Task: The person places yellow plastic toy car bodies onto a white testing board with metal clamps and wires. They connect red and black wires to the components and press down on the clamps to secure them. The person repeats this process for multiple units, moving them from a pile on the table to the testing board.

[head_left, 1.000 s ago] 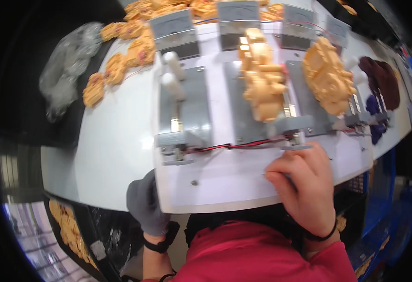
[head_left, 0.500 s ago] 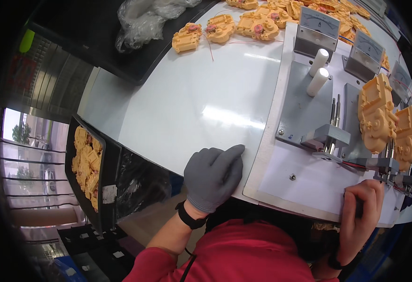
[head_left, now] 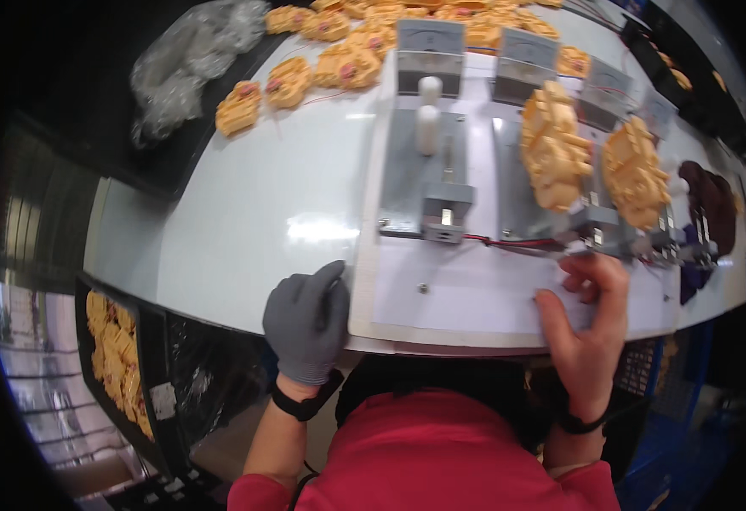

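Observation:
My left hand [head_left: 306, 322], in a grey glove, rests at the table's front edge, left of the white board. Its fingers are loosely bent, one reaching forward, and nothing shows in it. My bare right hand [head_left: 590, 328] hovers over the front of the board with thumb and fingers apart and nothing between them. Just beyond it is a small grey clamp block [head_left: 601, 228] with wires. A yellow plastic housing [head_left: 553, 149] stands upright on the middle fixture, and another yellow housing [head_left: 637, 175] stands to its right. The left fixture plate [head_left: 401, 183] carries two white pegs [head_left: 427, 128] and no housing.
Analog meters [head_left: 431, 55] stand behind the fixtures. Several yellow housings [head_left: 347, 64] with reddish parts and thin wires lie at the back. A black tray [head_left: 211, 140] with clear plastic wrap [head_left: 190, 64] is at the far left. Below left, a black bin [head_left: 153, 366] holds more housings.
The view has swung right, so the board and fixtures appear further left. My right hand has come off the board's front edge and its fingers have spread. My left hand stays at the table edge.

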